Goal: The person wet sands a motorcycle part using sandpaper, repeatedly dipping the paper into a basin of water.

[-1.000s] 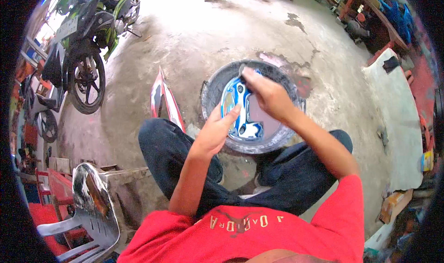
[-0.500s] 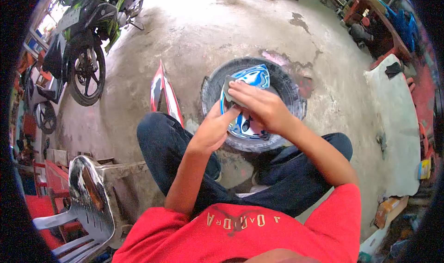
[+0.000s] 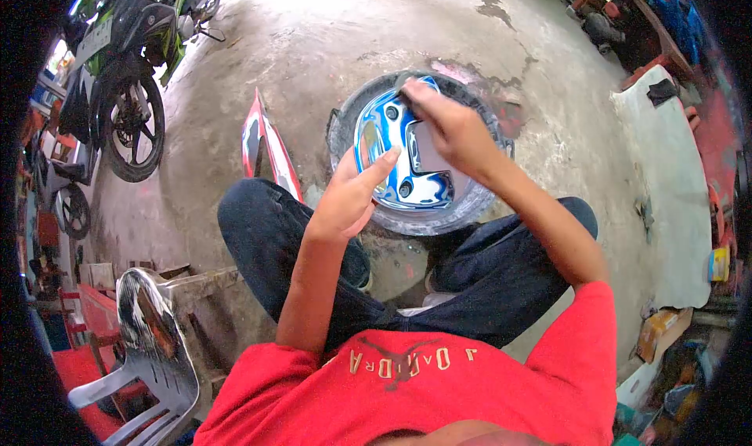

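Note:
A glossy blue and white panel (image 3: 401, 152) with two dark round holes is held over a round dark basin (image 3: 341, 136) on the floor. Greyish liquid shows inside the basin. My left hand (image 3: 351, 191) grips the panel's left edge, thumb on top. At the panel's upper end, my right hand (image 3: 450, 125) presses a thin dark grey pad (image 3: 403, 84) against the surface, its fingers together and slightly blurred. Left of the basin, a red and white pointed part (image 3: 270, 144) lies on the floor.
A motorcycle (image 3: 129, 77) stands at the upper left. At the lower left is a worn chair (image 3: 160, 352) beside a box-like block. A long pale board (image 3: 674, 203) lies on the right, near a cardboard box (image 3: 662, 332) and a cluttered bench (image 3: 646, 15).
My right hand, with the pad, has moved from over the panel's middle up to its far end. The panel's holes are uncovered again. The whole view has shifted slightly.

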Demonstrator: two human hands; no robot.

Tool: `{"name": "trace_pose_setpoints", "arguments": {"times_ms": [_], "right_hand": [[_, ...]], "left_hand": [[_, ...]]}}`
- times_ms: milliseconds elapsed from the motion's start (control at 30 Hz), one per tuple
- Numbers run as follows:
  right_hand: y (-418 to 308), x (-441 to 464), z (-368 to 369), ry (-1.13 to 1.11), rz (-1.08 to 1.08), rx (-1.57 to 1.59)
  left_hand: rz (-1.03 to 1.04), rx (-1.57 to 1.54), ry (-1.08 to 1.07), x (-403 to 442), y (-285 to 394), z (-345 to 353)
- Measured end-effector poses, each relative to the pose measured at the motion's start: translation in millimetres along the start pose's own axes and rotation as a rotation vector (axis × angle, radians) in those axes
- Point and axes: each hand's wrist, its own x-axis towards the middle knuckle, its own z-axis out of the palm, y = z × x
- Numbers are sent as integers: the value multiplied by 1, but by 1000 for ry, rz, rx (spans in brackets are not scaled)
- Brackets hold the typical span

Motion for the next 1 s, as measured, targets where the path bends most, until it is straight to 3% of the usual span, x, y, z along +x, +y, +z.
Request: {"name": "trace_pose_setpoints", "arguments": {"times_ms": [100,200,233,267,333,400,467,533,600,667,733,800,833,867,933,1000], "right_hand": [[-49,-1,-6,-85,-308,62],[-17,3,-5,-64,-126,12],[3,4,-3,-2,38,36],[19,7,1,66,80,-109],[-7,-1,2,29,-7,-39],[-46,-5,0,-39,-236,18],[-33,-2,0,-69,-233,-5],[9,3,0,-23,58,49],[12,11,-8,-18,167,-65],[-22,-2,3,-44,37,32],[-52,-5,6,-25,-232,75],[-25,-3,1,-110,-45,118],[8,3,6,-10,-57,-28],[18,11,0,-4,155,-55],[8,10,-2,-49,338,-36],[-23,0,15,24,5,-8]], "left_hand": [[43,-26,-3,1,-2,-4],[2,-2,-16,-1,1,-3],[-9,3,-21,-1,2,-1],[-20,6,-24,-1,2,0],[16,-5,-34,3,-3,-2],[95,-49,-17,4,-9,-4],[73,-19,-27,3,-9,-8],[19,13,-60,1,-5,-4],[4,41,-64,-2,-5,-1],[22,61,-38,2,-9,-2],[74,19,-35,4,-12,-5],[8,28,-47,3,-8,-9],[7,0,-59,4,-9,-5],[8,19,-50,3,-10,-4],[13,60,-34,1,-10,-2],[58,11,-3,4,-14,-4]]}}
